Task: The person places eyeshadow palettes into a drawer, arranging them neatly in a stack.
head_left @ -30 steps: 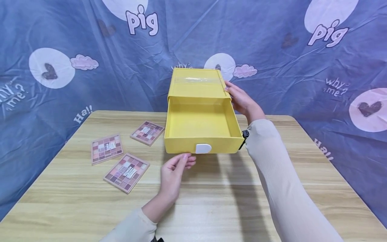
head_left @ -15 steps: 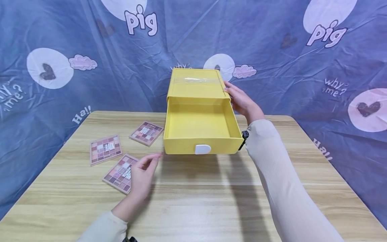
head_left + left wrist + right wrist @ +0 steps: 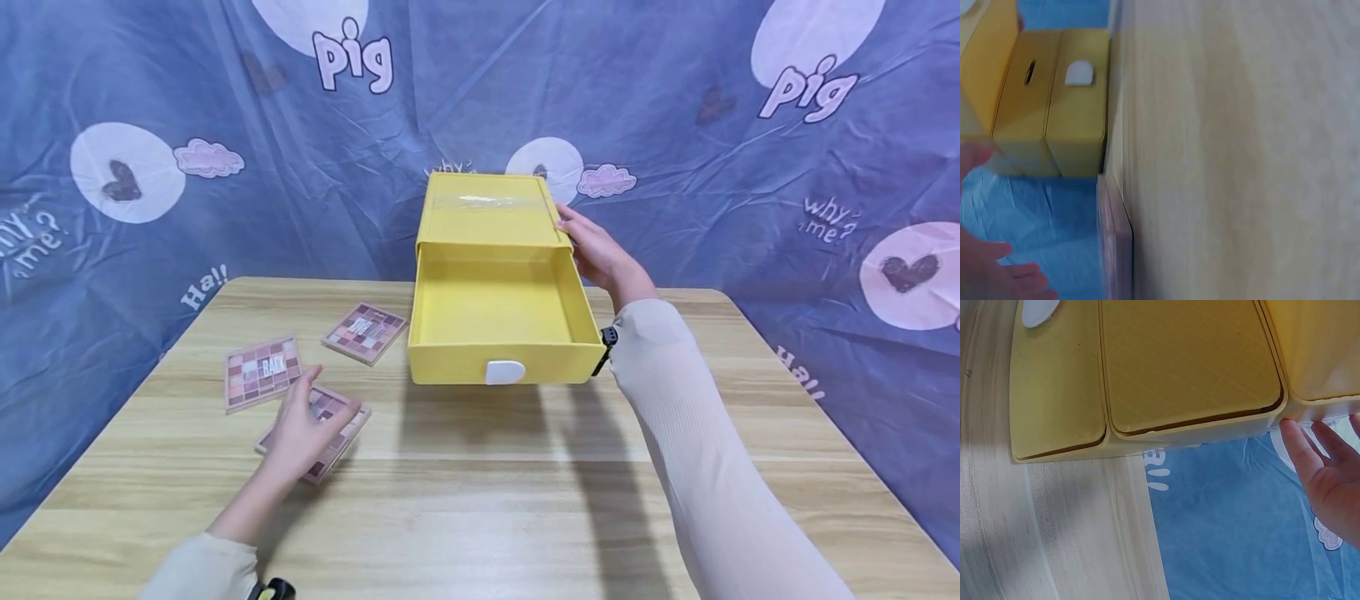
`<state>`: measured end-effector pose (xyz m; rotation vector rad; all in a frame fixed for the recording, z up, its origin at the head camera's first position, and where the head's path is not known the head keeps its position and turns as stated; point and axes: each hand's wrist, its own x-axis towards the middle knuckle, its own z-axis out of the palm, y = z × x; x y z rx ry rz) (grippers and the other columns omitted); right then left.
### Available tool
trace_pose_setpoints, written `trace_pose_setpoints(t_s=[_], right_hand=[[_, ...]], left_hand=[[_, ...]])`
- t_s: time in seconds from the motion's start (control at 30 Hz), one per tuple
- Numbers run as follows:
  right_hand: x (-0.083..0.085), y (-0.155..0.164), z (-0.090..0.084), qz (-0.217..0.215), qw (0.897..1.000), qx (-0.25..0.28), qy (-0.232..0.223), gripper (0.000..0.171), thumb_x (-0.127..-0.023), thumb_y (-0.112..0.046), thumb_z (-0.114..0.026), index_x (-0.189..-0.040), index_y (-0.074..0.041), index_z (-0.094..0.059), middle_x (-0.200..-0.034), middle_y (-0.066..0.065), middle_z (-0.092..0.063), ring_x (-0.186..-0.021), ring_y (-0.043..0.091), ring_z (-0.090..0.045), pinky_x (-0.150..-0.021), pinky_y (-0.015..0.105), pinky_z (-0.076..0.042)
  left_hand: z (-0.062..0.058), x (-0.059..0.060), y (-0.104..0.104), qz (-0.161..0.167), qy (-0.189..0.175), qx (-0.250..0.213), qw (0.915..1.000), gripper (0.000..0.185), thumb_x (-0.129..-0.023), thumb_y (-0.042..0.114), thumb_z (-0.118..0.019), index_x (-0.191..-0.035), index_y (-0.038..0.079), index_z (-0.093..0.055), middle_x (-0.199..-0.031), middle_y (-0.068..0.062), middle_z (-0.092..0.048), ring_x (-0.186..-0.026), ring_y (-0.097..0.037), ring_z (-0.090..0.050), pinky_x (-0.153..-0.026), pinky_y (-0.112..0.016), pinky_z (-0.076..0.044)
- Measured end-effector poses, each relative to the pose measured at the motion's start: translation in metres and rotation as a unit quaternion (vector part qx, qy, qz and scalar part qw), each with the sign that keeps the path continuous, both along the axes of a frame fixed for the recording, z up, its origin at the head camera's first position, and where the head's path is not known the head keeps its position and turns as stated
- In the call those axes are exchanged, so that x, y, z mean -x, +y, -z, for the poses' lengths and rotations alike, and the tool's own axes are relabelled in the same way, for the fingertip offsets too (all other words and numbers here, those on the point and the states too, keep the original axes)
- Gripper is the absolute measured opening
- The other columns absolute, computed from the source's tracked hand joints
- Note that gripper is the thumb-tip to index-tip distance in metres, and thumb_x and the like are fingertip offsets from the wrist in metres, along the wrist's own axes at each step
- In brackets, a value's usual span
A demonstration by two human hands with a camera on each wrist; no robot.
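In the head view my left hand [image 3: 303,437] is over the nearest eyeshadow palette [image 3: 327,405], thumb and fingers spread apart. The left wrist view has that palette [image 3: 1115,250] lying flat on the table and the fingers [image 3: 1019,278] off to its side; contact cannot be told. A yellow drawer cabinet [image 3: 487,217] stands at the back middle, its top drawer [image 3: 491,304] pulled out and bare inside. My right hand [image 3: 603,254] rests against the cabinet's right side near the top; in the right wrist view its extended fingers [image 3: 1304,447] touch the yellow wall.
Two more eyeshadow palettes lie to the left, one outer [image 3: 258,375] and one [image 3: 365,332] beside the cabinet. A white tab handle [image 3: 505,372] sits on the drawer front. Behind the wooden table [image 3: 480,517] hangs a blue printed cloth [image 3: 300,192].
My left hand has moved left from below the drawer front to the nearest palette, its thumb and fingers spreading apart. The right hand and the pulled-out drawer stay as they were.
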<state>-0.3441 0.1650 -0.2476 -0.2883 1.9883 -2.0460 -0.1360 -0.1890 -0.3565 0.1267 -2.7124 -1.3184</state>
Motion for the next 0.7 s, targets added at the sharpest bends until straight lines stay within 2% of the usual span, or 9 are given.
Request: trace_pose_setpoints(t_s=[0.17,0.33,0.53,0.63,0.7], right_hand=[[-0.001,0.000,-0.001,0.000,1.000,-0.012,0.002,0.051,-0.092,-0.018,-0.035,-0.139,-0.023,-0.015,-0.130,0.008,-0.032,-0.104,0.017,-0.039,-0.073,0.022,-0.043],[-0.001,-0.001,-0.001,0.000,1.000,-0.011,0.001,0.051,-0.093,-0.017,-0.035,-0.139,-0.023,-0.015,-0.130,0.008,-0.031,-0.105,0.017,-0.038,-0.073,0.022,-0.043],[-0.002,-0.001,0.000,0.006,1.000,0.001,-0.001,0.052,-0.092,-0.017,-0.036,-0.139,-0.022,-0.015,-0.132,0.009,-0.029,-0.103,0.017,-0.040,-0.071,0.021,-0.044],[-0.002,-0.001,0.001,0.006,1.000,0.005,-0.002,0.052,-0.092,-0.017,-0.036,-0.139,-0.022,-0.015,-0.132,0.009,-0.030,-0.102,0.017,-0.040,-0.072,0.022,-0.045],[-0.002,-0.001,0.001,0.005,1.000,0.001,0.001,0.052,-0.092,-0.017,-0.036,-0.139,-0.022,-0.014,-0.132,0.009,-0.030,-0.103,0.017,-0.040,-0.073,0.023,-0.045]], left_hand=[[0.005,0.001,-0.017,0.021,-0.035,0.069,0.9968,0.100,-0.070,0.039,-0.068,-0.134,-0.007,-0.006,-0.132,-0.034,-0.009,-0.118,-0.050,-0.010,-0.090,-0.062,-0.012],[0.013,0.001,-0.026,0.034,-0.060,0.111,0.9915,0.111,-0.064,0.047,-0.069,-0.133,-0.009,-0.002,-0.131,-0.037,-0.002,-0.115,-0.054,-0.006,-0.089,-0.064,-0.008],[0.025,0.001,-0.028,0.055,-0.086,0.181,0.9782,0.121,-0.054,0.058,-0.070,-0.131,-0.011,-0.008,-0.128,-0.039,-0.006,-0.113,-0.055,-0.006,-0.087,-0.065,-0.003],[0.029,0.001,-0.028,0.065,-0.102,0.193,0.9737,0.125,-0.050,0.061,-0.070,-0.132,-0.010,-0.008,-0.128,-0.039,-0.008,-0.113,-0.054,-0.007,-0.087,-0.065,-0.001],[0.031,0.001,-0.027,0.069,-0.107,0.189,0.9737,0.127,-0.048,0.060,-0.071,-0.132,-0.010,-0.007,-0.128,-0.038,-0.008,-0.114,-0.054,-0.006,-0.087,-0.065,0.001]])
